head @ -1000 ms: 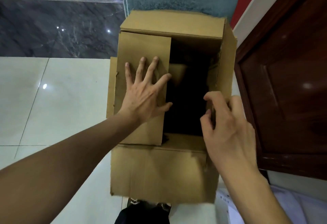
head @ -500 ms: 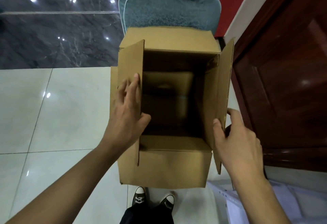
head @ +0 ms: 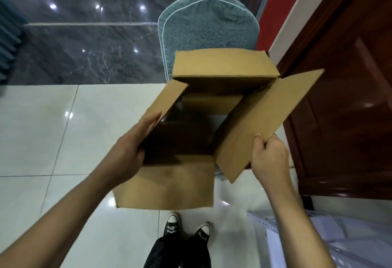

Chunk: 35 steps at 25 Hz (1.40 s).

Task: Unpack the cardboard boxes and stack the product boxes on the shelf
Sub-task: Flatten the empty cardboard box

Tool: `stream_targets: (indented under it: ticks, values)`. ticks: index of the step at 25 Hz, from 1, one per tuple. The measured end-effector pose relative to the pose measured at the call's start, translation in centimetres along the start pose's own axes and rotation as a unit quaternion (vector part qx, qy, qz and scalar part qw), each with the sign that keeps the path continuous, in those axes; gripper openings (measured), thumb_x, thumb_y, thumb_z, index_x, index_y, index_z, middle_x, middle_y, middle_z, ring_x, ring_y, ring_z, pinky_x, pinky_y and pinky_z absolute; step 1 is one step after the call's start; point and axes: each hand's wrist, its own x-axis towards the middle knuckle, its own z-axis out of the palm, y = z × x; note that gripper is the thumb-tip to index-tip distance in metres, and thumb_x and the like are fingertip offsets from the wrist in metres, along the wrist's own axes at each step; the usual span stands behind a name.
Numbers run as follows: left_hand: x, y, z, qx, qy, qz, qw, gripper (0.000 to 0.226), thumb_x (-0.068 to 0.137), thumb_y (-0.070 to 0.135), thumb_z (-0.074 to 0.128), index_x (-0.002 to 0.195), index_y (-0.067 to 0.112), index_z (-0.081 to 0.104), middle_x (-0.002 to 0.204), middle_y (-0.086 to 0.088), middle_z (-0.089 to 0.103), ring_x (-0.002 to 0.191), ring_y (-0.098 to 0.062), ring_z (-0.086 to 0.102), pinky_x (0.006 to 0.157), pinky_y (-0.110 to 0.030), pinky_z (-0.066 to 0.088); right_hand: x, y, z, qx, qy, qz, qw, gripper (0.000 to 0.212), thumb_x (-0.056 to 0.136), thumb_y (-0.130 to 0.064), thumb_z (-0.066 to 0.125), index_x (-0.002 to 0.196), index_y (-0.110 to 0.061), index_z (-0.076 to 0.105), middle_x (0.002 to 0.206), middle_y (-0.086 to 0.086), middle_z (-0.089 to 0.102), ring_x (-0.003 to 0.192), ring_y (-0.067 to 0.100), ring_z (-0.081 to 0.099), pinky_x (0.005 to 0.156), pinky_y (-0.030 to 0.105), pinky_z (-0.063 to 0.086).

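One cardboard box (head: 167, 185) is held open at the centre of the view, raised above the white tiled floor (head: 38, 132). All four flaps are folded outward: the far flap (head: 224, 63) lies toward twelve o'clock, the near flap hangs toward six o'clock, the left flap (head: 167, 100) stands up toward ten o'clock, and the right flap (head: 267, 119) is spread wide toward three o'clock. Inside, a smaller brown box (head: 210, 104) is seen against the far wall; the rest of the interior is too dark to make out. The left flap is gripped by the left hand (head: 129, 149), with the thumb tucked inside the box and the fingers laid along the outside. The near corner of the right flap is pinched by the right hand (head: 269, 155), its fingers curled around the edge. The two hands are kept well apart, one on each side. At twelve o'clock, beyond the box, a teal mat (head: 207, 28) lies on dark marble. At three o'clock a dark wooden door (head: 343, 102) is seen. At six o'clock a pair of black sneakers (head: 186, 227) stands on the tiles, and white shelf parts (head: 318, 236) lie at five o'clock.
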Motion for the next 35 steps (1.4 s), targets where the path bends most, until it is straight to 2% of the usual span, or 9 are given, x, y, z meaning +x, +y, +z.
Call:
stream_targets:
  ticks: [3, 6, 11, 17, 22, 24, 26, 30, 35]
  values:
    - [-2.4, -0.5, -3.9, 0.123, 0.006, 0.021, 0.992, 0.090, 0.093, -0.006, 0.050, 0.142, 0.064, 0.023, 0.152, 0.008, 0.043, 0.121, -0.025, 0.057, 0.081, -0.036, 0.059, -1.2, -3.3, 0.9, 0.141, -0.012, 0.039, 0.989, 0.026, 0.106, -0.025, 0.045, 0.092, -0.005, 0.054, 0.076, 0.008, 0.056, 0.063, 0.014, 0.055, 0.051, 0.015, 0.045]
    - [-4.6, 0.4, -6.4, 0.163, 0.021, 0.010, 0.986, 0.077, 0.094, -0.007, 0.042, 0.140, 0.055, 0.039, 0.139, 0.020, 0.044, 0.118, -0.017, 0.053, 0.070, -0.009, 0.039, -1.6, -6.2, 1.4, 0.271, -0.013, 0.082, 0.959, 0.012, 0.100, -0.027, 0.052, 0.106, -0.017, 0.054, 0.102, 0.011, 0.067, 0.091, 0.026, 0.070, 0.081, 0.046, 0.062]
    - [-6.8, -0.1, -8.0, 0.214, 0.018, 0.004, 0.977, 0.072, 0.097, -0.004, 0.038, 0.147, 0.048, 0.037, 0.141, 0.000, 0.056, 0.120, -0.024, 0.056, 0.088, -0.034, 0.050, -3.0, -8.4, 1.5, 0.306, 0.003, 0.099, 0.947, 0.047, 0.077, -0.048, 0.054, 0.115, -0.018, 0.058, 0.098, 0.007, 0.073, 0.088, 0.028, 0.074, 0.083, 0.052, 0.060]
    - [-8.7, 0.5, -7.1, 0.223, 0.046, 0.045, 0.973, 0.065, 0.101, 0.004, 0.039, 0.150, 0.046, 0.037, 0.143, 0.006, 0.057, 0.110, -0.021, 0.063, 0.074, -0.029, 0.052, -5.5, -9.2, -0.8, 0.420, 0.002, 0.141, 0.897, 0.031, 0.099, -0.017, 0.045, 0.128, -0.006, 0.041, 0.105, 0.027, 0.069, 0.066, 0.032, 0.075, 0.065, 0.046, 0.063]
    - [-9.4, 0.9, -6.2, 0.187, 0.040, 0.102, 0.976, 0.060, 0.103, 0.011, 0.041, 0.144, 0.054, 0.036, 0.133, 0.012, 0.062, 0.110, -0.019, 0.064, 0.080, -0.036, 0.057, -7.9, -7.5, -3.7, 0.276, 0.135, 0.039, 0.951, 0.073, 0.095, -0.010, 0.061, 0.155, -0.016, 0.021, 0.105, -0.007, 0.065, 0.076, 0.000, 0.070, 0.088, 0.025, 0.057]
    - [-9.3, 1.3, -5.9, 0.194, 0.042, 0.129, 0.971, 0.060, 0.101, 0.012, 0.041, 0.143, 0.054, 0.035, 0.128, 0.014, 0.064, 0.105, -0.018, 0.065, 0.078, -0.035, 0.055, -8.7, -6.7, -4.7, 0.246, 0.176, 0.001, 0.953, 0.090, 0.091, -0.010, 0.066, 0.161, -0.019, 0.009, 0.128, -0.002, 0.062, 0.106, 0.004, 0.066, 0.093, 0.004, 0.037]
    - [-9.3, 2.1, -5.6, 0.202, 0.042, 0.160, 0.965, 0.062, 0.097, 0.010, 0.046, 0.143, 0.052, 0.036, 0.124, 0.012, 0.066, 0.100, -0.019, 0.066, 0.072, -0.036, 0.055, -8.8, -5.7, -5.4, 0.228, 0.215, -0.008, 0.950, 0.097, 0.089, -0.013, 0.067, 0.162, -0.021, 0.004, 0.129, 0.013, 0.064, 0.111, 0.018, 0.065, 0.082, -0.008, 0.027]
    - [-8.6, 4.0, -6.3, 0.257, 0.076, 0.240, 0.933, 0.057, 0.090, 0.013, 0.050, 0.138, 0.042, 0.049, 0.114, 0.003, 0.073, 0.087, -0.026, 0.071, 0.059, -0.035, 0.055, -9.2, -4.8, -7.4, 0.134, 0.242, -0.037, 0.960, 0.033, 0.098, -0.018, 0.056, 0.130, -0.012, 0.059, 0.093, 0.006, 0.066, 0.094, 0.029, 0.065, 0.073, 0.017, 0.031]
    - [-6.8, 6.9, -8.2, 0.271, 0.107, 0.261, 0.920, 0.051, 0.085, 0.026, 0.031, 0.126, 0.042, 0.058, 0.107, 0.009, 0.072, 0.090, -0.024, 0.068, 0.069, -0.036, 0.051, -8.9, -3.1, -9.2, 0.037, 0.214, -0.099, 0.971, 0.019, 0.096, -0.019, 0.059, 0.114, -0.014, 0.063, 0.095, 0.004, 0.069, 0.088, 0.023, 0.061, 0.078, 0.026, 0.037]
